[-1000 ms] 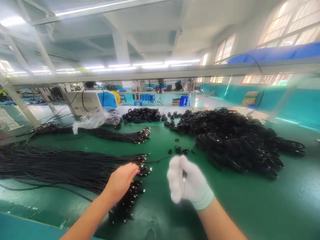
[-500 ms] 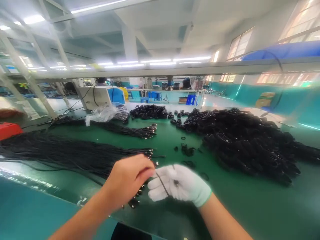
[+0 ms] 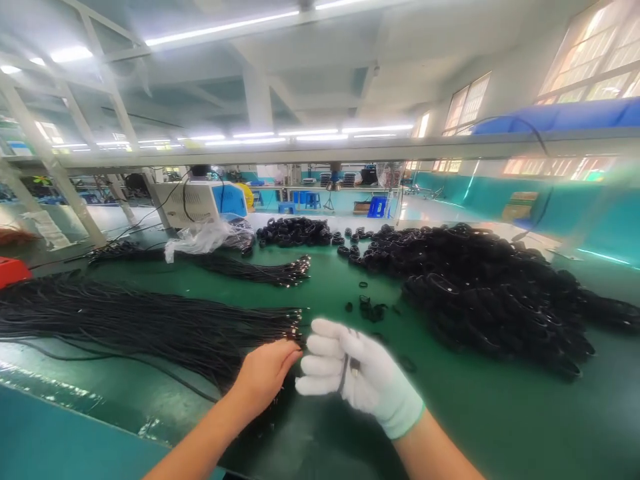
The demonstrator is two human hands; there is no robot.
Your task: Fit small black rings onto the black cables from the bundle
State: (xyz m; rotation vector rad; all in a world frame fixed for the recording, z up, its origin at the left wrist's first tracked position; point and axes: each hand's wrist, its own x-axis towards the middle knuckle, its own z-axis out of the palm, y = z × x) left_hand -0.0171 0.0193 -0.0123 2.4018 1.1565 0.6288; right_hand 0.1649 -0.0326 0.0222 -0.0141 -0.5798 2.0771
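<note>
My right hand, in a white glove, is turned palm up with its fingers curled. A short length of black cable lies across its palm, next to a small metal-tipped connector under the thumb. Bare and pinched, my left hand is just left of the gloved fingertips; what its fingers hold, if anything, I cannot make out. Beneath and beyond the left hand are the metal-tipped ends of a large bundle of black cables.
A big heap of coiled black cables covers the right of the green tabletop. Small black bits lie mid-table. Farther back are a second cable bundle, a clear plastic bag and a white-and-blue machine. A shelf beam crosses overhead.
My left hand has drawn slightly down, away from the right palm, and the cable no longer stretches visibly between the hands. The right hand's fingers have curled and tilted upward.
</note>
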